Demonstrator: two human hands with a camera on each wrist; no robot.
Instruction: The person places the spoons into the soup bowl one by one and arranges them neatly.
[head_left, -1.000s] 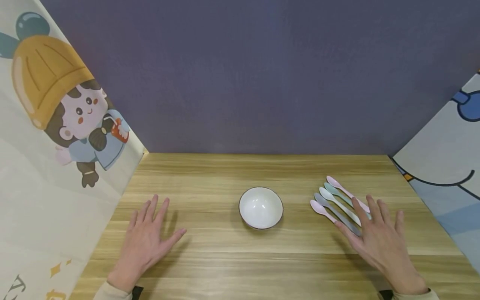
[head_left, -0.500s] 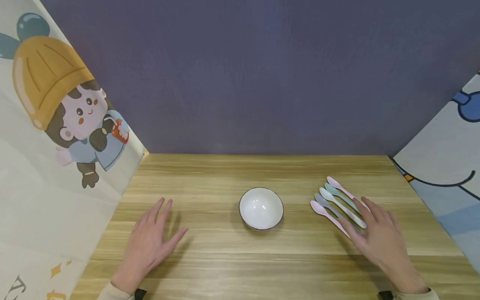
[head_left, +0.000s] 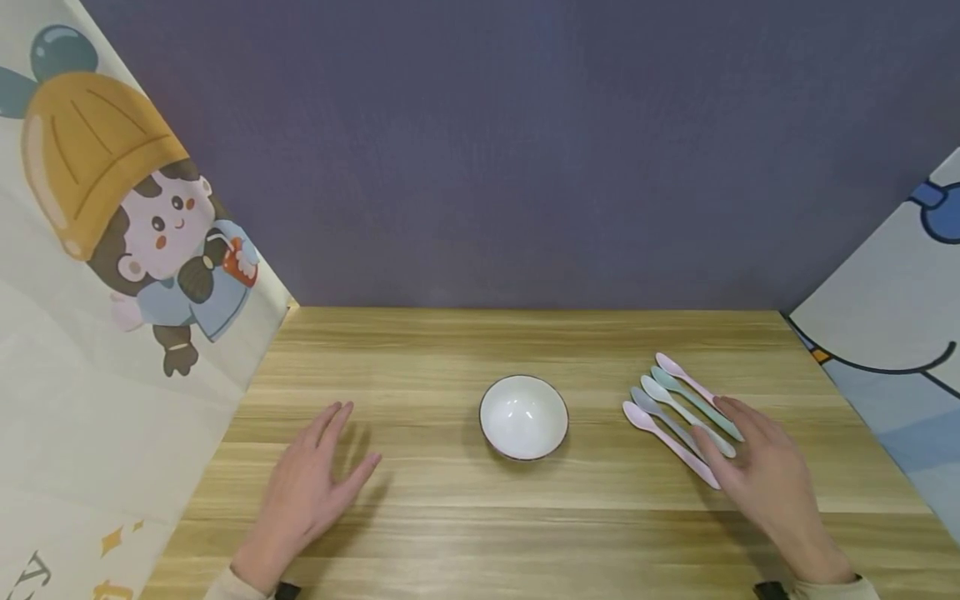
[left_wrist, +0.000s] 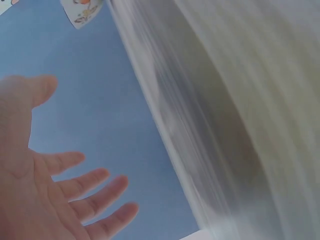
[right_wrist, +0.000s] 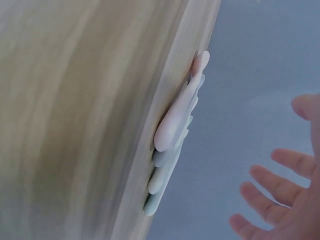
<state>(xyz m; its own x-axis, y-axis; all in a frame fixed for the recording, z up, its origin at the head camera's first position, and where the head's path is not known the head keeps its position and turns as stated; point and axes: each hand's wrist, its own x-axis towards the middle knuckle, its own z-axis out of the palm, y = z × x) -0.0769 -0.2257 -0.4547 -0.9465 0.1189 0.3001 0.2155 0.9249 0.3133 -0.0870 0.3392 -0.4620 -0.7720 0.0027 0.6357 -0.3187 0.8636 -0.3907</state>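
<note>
My right hand (head_left: pixel 772 479) hovers over the handle ends of several long spoons, thumb and fingers spread apart. The spoons lie side by side in a slanted row: a pink spoon (head_left: pixel 671 446) nearest, then a grey spoon (head_left: pixel 662 414), a white spoon (head_left: pixel 681 408), a green spoon (head_left: pixel 693 395) and another pink spoon (head_left: pixel 681 372) farthest. In the right wrist view, a gap shows between the fingers and the near pink spoon (right_wrist: pixel 172 125). My left hand (head_left: pixel 303 487) hangs over the table's left side, holding nothing. A white bowl (head_left: pixel 523 417) with a dark rim stands between the hands.
The wooden table (head_left: pixel 450 533) ends at a dark blue back panel (head_left: pixel 480 150). Cartoon-printed side panels flank it, the left panel (head_left: pixel 60 400) and the right panel (head_left: pixel 885 325). In the left wrist view, the bowl (left_wrist: pixel 82 12) shows a printed outer wall.
My right hand has drawn slightly back and its fingers have come closer together, baring more of the spoon handles. The left hand has shifted a little to the right. Bowl and spoons stay put.
</note>
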